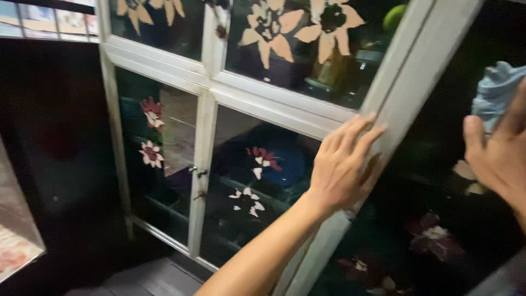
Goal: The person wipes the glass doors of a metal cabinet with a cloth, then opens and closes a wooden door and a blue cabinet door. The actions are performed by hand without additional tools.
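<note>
My left hand [342, 164] lies flat with fingers spread on the white wooden frame [400, 87] of a glass cabinet door. My right hand [498, 151] is at the right edge, pressing a light blue cloth [496, 90] against the dark glass pane [433, 186] of that door. The glass carries painted flowers in red, white and tan. Only part of the right hand shows; its wrist runs out of view.
The cabinet has several white-framed glass panes [164, 137] with painted flowers. A small metal latch [200, 172] sits on the middle upright. Behind the glass stand a blue round object [287, 164] and other dim items. A dark wall lies to the left.
</note>
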